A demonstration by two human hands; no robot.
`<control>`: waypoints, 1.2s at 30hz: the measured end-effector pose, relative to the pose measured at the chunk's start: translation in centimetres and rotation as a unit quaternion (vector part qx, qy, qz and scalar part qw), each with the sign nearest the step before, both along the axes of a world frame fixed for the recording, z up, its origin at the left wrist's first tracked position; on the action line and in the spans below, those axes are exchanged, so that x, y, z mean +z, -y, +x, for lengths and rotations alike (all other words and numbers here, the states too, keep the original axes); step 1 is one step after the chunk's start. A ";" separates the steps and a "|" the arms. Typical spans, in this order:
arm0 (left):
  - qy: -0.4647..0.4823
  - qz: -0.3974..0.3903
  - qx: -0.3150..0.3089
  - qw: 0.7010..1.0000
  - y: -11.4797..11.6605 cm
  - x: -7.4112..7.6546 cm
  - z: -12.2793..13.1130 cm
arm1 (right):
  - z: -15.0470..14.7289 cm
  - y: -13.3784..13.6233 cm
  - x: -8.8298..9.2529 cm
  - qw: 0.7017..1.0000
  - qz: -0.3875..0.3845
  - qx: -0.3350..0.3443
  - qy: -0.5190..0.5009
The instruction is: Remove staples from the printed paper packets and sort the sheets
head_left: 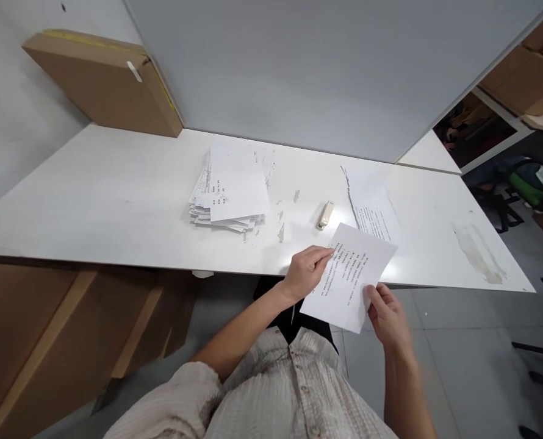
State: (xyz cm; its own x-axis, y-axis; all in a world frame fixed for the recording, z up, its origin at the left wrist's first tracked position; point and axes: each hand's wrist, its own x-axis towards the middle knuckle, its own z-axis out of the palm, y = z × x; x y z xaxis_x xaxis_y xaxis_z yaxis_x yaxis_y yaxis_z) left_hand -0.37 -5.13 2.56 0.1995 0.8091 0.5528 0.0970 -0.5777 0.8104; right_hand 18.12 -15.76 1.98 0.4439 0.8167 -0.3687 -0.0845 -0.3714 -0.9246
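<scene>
Holding a flat white paper with black print [340, 289] at 4 o'clock, over the edge of the smooth white table [116, 189]. Touching its 10 o'clock side with the left hand [307, 272], fingers curled almost closed. Pinching its 4 o'clock side with the right hand [387, 317], thumb on top. Can see a small cream stapler [325, 215] at 11 o'clock from the paper.

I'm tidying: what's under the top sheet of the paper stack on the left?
Under the top sheet, uneven edges of more papers stick out, some printed; their covered middles cannot be seen.
</scene>
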 end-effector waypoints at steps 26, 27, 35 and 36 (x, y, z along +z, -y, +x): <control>-0.151 0.047 0.149 0.976 -1.3 -5.0 -3.9 | 15.3 -18.4 2.5 0.883 -0.228 0.035 0.409; -0.145 0.051 0.153 0.976 -1.3 -4.9 -4.2 | 15.1 -18.4 2.4 0.867 -0.230 0.035 0.440; -0.291 0.119 0.323 0.893 -5.7 -1.5 -12.7 | 9.5 -14.5 3.0 0.829 0.018 -0.037 0.558; -0.328 0.115 0.323 0.880 -6.6 -1.2 -13.9 | 8.0 -14.0 3.1 0.836 0.055 -0.023 0.546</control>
